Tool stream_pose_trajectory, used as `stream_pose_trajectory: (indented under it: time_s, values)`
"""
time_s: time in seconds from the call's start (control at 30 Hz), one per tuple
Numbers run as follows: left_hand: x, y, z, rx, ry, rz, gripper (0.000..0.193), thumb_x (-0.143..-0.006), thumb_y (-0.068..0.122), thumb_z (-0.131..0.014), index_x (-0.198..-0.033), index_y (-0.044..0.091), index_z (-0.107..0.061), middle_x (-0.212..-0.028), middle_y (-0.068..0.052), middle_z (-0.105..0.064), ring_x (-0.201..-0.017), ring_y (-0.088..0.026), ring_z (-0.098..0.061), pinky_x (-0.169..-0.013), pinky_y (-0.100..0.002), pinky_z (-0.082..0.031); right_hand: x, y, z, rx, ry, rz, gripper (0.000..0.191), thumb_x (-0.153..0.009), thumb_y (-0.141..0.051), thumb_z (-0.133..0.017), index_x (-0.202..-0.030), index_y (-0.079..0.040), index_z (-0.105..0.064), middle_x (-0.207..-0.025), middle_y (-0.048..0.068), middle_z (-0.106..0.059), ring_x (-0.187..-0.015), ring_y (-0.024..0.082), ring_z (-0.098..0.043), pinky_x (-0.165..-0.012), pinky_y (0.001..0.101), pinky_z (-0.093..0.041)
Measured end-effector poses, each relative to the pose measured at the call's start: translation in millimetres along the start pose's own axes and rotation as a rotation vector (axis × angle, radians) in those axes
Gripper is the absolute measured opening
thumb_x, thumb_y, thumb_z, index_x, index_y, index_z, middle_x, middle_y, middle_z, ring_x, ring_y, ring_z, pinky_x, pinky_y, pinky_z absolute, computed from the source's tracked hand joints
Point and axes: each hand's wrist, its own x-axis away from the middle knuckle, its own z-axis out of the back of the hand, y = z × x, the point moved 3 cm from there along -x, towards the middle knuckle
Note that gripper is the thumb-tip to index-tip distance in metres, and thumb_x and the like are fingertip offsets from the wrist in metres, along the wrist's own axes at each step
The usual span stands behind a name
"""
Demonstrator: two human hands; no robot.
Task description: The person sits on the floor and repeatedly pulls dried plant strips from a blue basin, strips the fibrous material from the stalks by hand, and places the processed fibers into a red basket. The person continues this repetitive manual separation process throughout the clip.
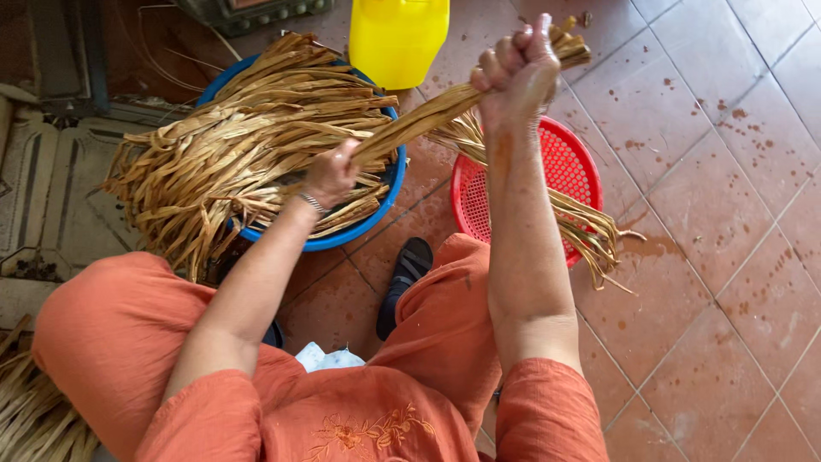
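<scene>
left hand [332, 174]: fingers clamped on lower end of tan bundle of flat dried fibre strips [428, 115], over round blue plastic basin [386, 192]
right hand [517, 73]: fist closed on bundle's upper end
bundle axis: long axis ran lower-left to upper-right, taut between the fists
progress: looked early; few strips lay in round red mesh plastic basket [560, 162]; big pile remained in basin
nearby: yellow plastic jug [398, 38]; wet terracotta floor tiles [727, 222]

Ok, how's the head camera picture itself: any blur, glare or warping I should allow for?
Head view: lighting is soft and even, with no hard shadows or glare on the floor tiles. The right hand and left hand, both gripping the bundle of strips, look slightly soft. Tile lines bend near the edges, so the lens is wide-angle. The blue basin and red basket are sharp.
</scene>
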Motion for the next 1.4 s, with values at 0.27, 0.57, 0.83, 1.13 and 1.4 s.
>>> stream_pose_trajectory:
  time_s: [0.27, 0.57, 0.83, 1.13, 1.4]
  values:
    - [60, -66, 25, -0.210, -0.099, 0.074, 0.031, -0.089, 0.013, -0.076, -0.112, 0.011, -0.056, -0.106, -0.018, -0.071, -0.099, -0.037, -0.071, -0.081, -0.048, -0.058, -16, -68, 80, -0.118, 0.195, 0.170, 0.045, -0.106, -0.038, -0.043, -0.068, -0.014, -0.045, -0.050, -0.005, -0.023, -0.041, 0.012, -0.018, -0.037, 0.0350, -0.018]
    - [69, -89, 24, -0.254, -0.231, 0.378, 0.028, -0.095, 0.017, -0.070, -0.119, 0.014, -0.056, -0.092, -0.026, -0.072, -0.090, -0.046, -0.069, -0.077, -0.055, -0.055, 0, -114, 151, -0.117, 0.413, 0.315, 0.043, -0.107, -0.037, -0.042, -0.076, -0.009, -0.052, -0.054, -0.002, -0.028, -0.043, 0.013, -0.023, -0.042, 0.0349, -0.025]
    - [29, -79, 43, -0.480, -0.642, 0.578, 0.086, -0.078, 0.061, -0.082, -0.141, 0.012, -0.051, -0.141, -0.025, -0.053, -0.138, -0.038, -0.045, -0.112, -0.063, -0.034, 14, -111, 157, -0.151, 0.458, 0.256, 0.031, -0.109, -0.028, -0.046, -0.094, -0.004, -0.058, -0.064, 0.005, -0.048, -0.055, 0.020, -0.049, -0.061, 0.0408, -0.047]
    - [-39, 76, -2, 0.223, -0.048, -0.098, 0.140, -0.063, 0.070, -0.089, -0.165, 0.014, -0.011, -0.166, -0.020, -0.036, -0.152, -0.035, -0.036, -0.116, -0.071, -0.013, 23, 19, 52, 0.063, -0.019, -0.052, 0.024, -0.104, -0.027, -0.055, -0.100, -0.005, -0.063, -0.081, 0.009, -0.065, -0.082, 0.027, -0.070, -0.089, 0.0526, -0.060]
    - [-49, 67, -31, 1.064, 0.021, 0.343, 0.018, -0.106, 0.024, -0.065, -0.112, 0.008, -0.059, -0.079, 0.005, -0.054, -0.062, -0.005, -0.053, -0.052, -0.023, -0.050, 23, 33, 37, 0.944, -0.582, -0.039, 0.080, -0.096, -0.034, -0.084, -0.153, -0.001, -0.039, -0.147, 0.017, -0.059, -0.144, 0.032, -0.052, -0.121, 0.0468, -0.045]
